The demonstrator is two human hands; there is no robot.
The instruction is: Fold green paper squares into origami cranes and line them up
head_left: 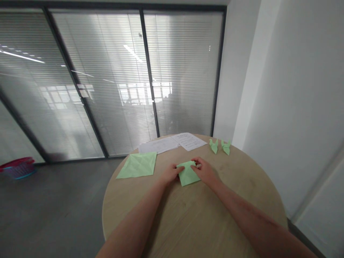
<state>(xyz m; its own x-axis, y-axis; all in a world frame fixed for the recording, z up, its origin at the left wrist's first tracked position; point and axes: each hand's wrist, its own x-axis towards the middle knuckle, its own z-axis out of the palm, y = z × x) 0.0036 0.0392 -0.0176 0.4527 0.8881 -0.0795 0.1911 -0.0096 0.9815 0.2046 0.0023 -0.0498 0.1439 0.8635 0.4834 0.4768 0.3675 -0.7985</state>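
Observation:
A small folded square of green paper (189, 175) is held between my two hands above the middle of the round wooden table (209, 215). My left hand (171, 173) pinches its upper left edge, thumb on top and fingers partly hidden beneath. At the upper right corner my right hand (202, 169) grips the same paper, its thumb lying on the face and the fingers curled behind. To the left lies a larger, creased green sheet (139, 165), flat on the table. Two folded green paper figures, one (214, 146) beside the other (226, 147), stand at the back right.
White sheets, one blank-looking (158, 144) and one printed (189, 141), overlap at the table's back edge. Behind is a glass partition with blinds (185, 71). A white wall (301, 107) rises on the right. A red and blue basket (18, 169) sits on the floor at far left.

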